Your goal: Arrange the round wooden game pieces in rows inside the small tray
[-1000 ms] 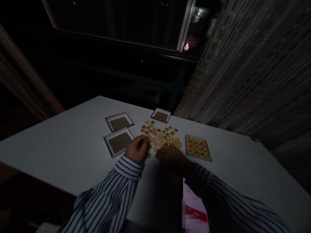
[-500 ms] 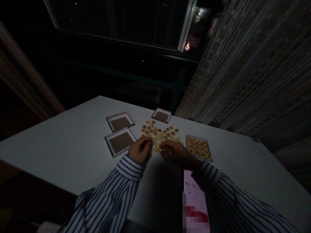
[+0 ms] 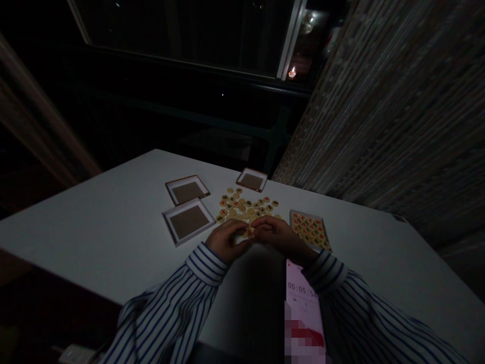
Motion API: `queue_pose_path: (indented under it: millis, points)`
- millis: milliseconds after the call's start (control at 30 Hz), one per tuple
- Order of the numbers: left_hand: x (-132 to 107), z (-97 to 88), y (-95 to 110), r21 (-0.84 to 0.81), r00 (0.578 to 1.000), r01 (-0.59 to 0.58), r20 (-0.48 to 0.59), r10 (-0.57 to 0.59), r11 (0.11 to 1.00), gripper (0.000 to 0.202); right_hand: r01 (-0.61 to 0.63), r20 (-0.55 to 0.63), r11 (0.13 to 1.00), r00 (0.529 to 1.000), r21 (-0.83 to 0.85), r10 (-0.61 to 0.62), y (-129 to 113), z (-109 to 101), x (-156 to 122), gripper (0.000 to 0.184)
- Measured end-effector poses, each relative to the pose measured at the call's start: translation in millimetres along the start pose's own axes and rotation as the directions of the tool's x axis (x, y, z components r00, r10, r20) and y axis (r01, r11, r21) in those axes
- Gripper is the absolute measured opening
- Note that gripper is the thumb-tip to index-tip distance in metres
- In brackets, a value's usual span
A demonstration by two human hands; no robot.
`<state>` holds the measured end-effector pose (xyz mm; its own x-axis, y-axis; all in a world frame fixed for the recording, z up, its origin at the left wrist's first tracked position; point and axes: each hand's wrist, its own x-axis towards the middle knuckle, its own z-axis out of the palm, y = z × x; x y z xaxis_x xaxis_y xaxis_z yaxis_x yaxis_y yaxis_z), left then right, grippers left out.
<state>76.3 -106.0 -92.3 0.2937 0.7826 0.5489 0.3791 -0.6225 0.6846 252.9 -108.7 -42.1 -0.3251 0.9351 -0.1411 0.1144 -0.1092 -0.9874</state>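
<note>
My left hand (image 3: 226,239) and my right hand (image 3: 279,236) meet at the near edge of a loose spread of round wooden Chinese chess pieces (image 3: 242,208). Between their fingertips is one Chinese chess piece (image 3: 250,231) with a red character facing up. The left thumb and fingers curl round its left side, while the right fingers close on it from the right. Both hands hide some pieces beneath and behind them. Among the spread, some discs show black or red characters and others lie blank side up.
Right of the spread stands a shallow box (image 3: 311,230) filled with rows of pieces. Two empty shallow trays, a white one (image 3: 172,230) and a brown-edged one (image 3: 169,190), sit at left; another tray (image 3: 261,188) is behind. A phone (image 3: 303,298) showing a timer lies near my right forearm.
My left hand has moved right, bringing both hands together round the piece. The red character between the fingertips now shows. My right hand has shifted only slightly.
</note>
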Motion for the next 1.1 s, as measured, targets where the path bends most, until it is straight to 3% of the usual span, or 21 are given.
queue_pose_path:
  millis: [267,567,767,900,1100]
  points:
    - [1,-0.1,-1,0.041,0.999,-0.019,0.032,0.018,0.999,0.024,0.005,0.006,1.0,1.0,-0.021,-0.005,6,0,2,0.022]
    - [-4,1.4,-2,0.063,0.998,-0.027,0.052,0.023,0.998,0.024,0.022,-0.02,0.966,0.999,-0.259,-0.028,13,0,4,0.014]
    - [-4,-2.3,-18,0.144,0.999,0.006,0.033,-0.01,0.99,0.028,0.145,0.032,0.76,0.986,-0.634,-0.161,24,-4,2,0.014]
    - [-7,-6.7,-33,0.264,0.996,-0.029,0.085,0.006,0.964,0.029,0.23,0.135,0.633,0.971,-0.739,-0.195,25,-2,-1,0.017]
    - [-12,-8.4,-37,0.375,0.986,-0.084,0.166,0.022,0.923,0.02,0.195,0.15,0.491,0.98,-0.849,-0.129,22,3,-4,0.015]
